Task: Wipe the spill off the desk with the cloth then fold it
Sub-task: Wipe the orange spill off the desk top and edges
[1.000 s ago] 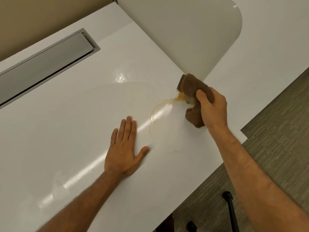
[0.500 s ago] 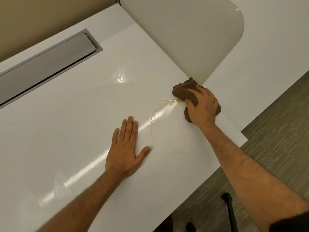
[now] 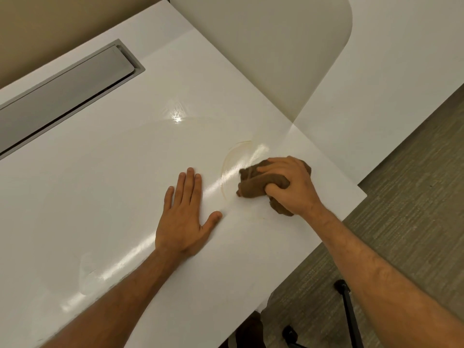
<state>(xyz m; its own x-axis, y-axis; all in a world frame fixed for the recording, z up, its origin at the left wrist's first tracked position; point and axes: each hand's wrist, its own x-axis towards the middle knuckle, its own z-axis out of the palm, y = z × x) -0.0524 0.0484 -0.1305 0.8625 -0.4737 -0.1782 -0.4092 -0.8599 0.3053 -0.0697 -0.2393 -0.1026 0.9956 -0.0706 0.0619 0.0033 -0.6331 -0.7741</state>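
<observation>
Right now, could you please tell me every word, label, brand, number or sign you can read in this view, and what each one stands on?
None: no text is readable anywhere.
Brown cloth: no tag or print shows.
White desk: plain.
Grey hatch: plain.
Divider panel: plain.

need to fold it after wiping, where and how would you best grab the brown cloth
Probably by the free bunched end of the brown cloth sticking out left of the right hand, coming from the left with the left hand. That roll is raised off the white desk and uncovered; the rest lies under the right hand's curled fingers.
</observation>
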